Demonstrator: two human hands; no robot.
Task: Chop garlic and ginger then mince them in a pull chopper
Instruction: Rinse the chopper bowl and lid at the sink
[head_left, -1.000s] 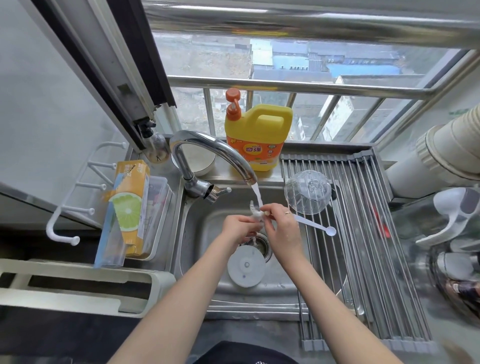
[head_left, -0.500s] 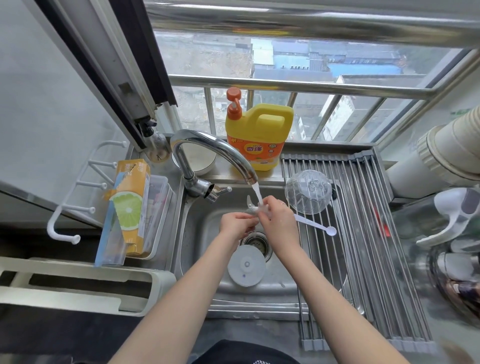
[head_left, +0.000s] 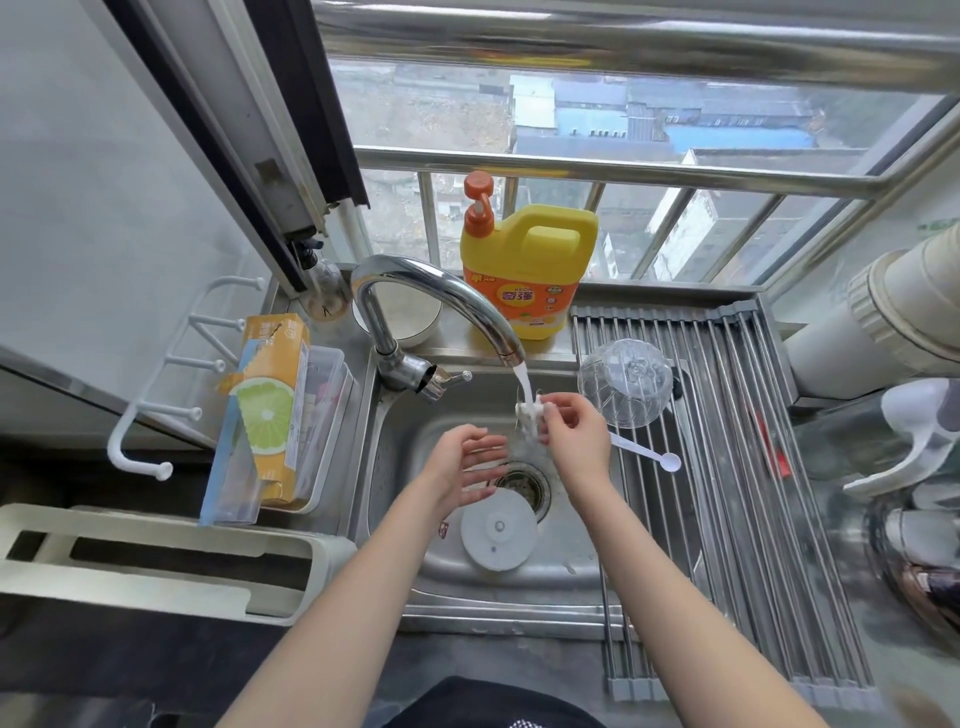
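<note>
While both hands worked together on the chopper's white blade piece (head_left: 531, 415) half a second ago, the left hand (head_left: 464, 462) has now let go and dropped to about 7 o'clock of it, palm turned in, fingers spread and holding nothing. Only the right hand (head_left: 575, 435) keeps the blade, fingertips pinched on it directly under the stream from the faucet (head_left: 441, 296). That reads as rubbing finished and a last rinse under way. Already upturned on the roll-up drying rack (head_left: 737, 467), at 2 o'clock of the hands, sits the clear chopper bowl (head_left: 626, 382), a white spoon (head_left: 644, 453) just below it. Lying in the sink (head_left: 405, 467) at 6 o'clock, beside the drain, the round white chopper lid (head_left: 497, 530) likely comes next.
</note>
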